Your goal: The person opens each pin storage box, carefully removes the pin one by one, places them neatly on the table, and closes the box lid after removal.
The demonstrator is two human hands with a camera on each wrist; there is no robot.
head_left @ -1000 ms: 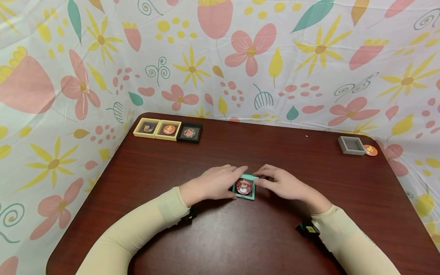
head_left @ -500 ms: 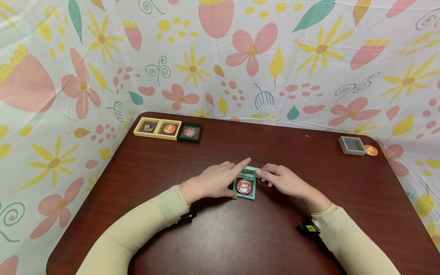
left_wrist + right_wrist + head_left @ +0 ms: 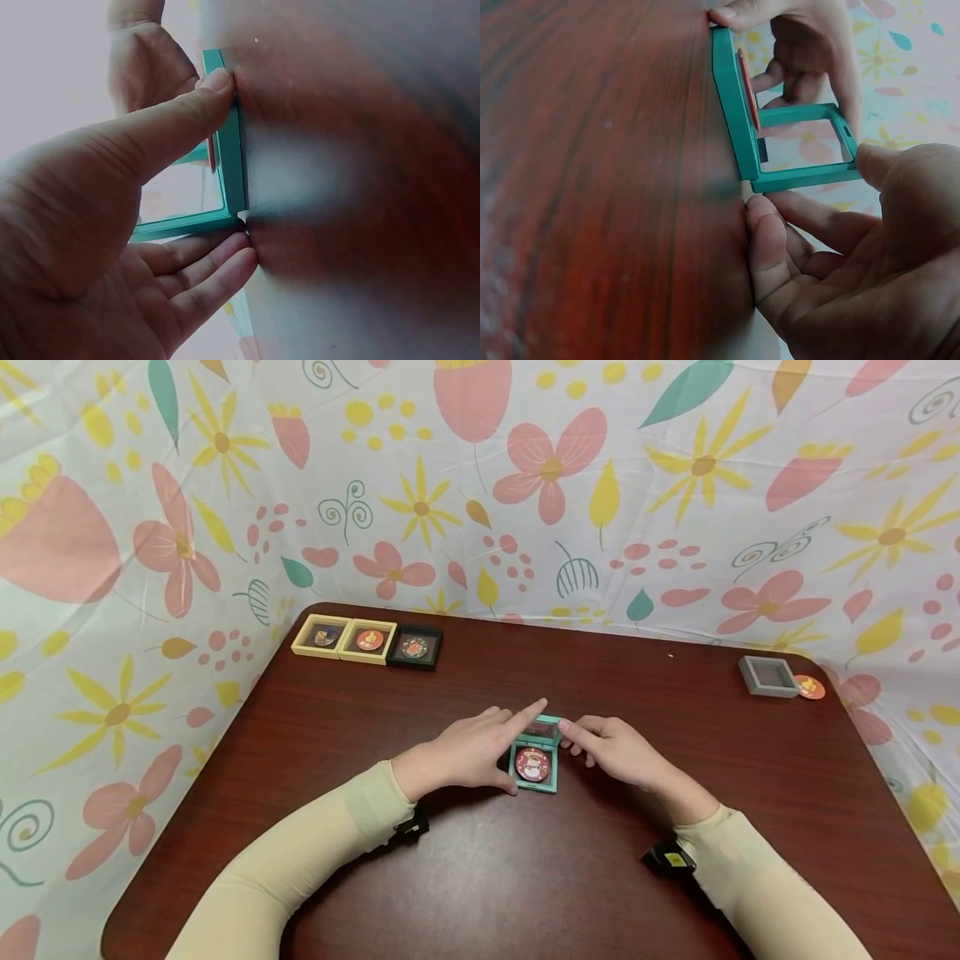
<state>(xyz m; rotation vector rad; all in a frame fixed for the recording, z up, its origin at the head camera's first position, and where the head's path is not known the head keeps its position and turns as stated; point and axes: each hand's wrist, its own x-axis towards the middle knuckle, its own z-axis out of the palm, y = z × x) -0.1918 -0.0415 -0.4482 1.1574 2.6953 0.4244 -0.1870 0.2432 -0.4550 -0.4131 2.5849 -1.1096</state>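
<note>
A teal hinged display frame [image 3: 536,787] lies on the table with its lid [image 3: 806,180] raised at an angle. Inside the base is a round red badge [image 3: 532,765] with a white figure. My left hand [image 3: 468,752] steadies the frame's left side: the thumb presses the near edge of the base, the fingers lie by the hinge edge, and the index finger stretches up beside the lid. From the other side, my right hand [image 3: 618,756] holds the lid, its thumb on the outer edge and its curled fingers behind. Part of the lid is hidden behind my left index finger.
Two cream frames [image 3: 344,654] and a black frame [image 3: 437,652], each with a round badge, stand in a row at the far left. At the far right a grey frame [image 3: 772,692] touches an orange badge [image 3: 812,687]. A patterned cloth [image 3: 450,485] hangs behind the table.
The lid has swung up and back from lying nearly flat over the badge. My right hand has turned along with it, and my left index finger has lifted.
</note>
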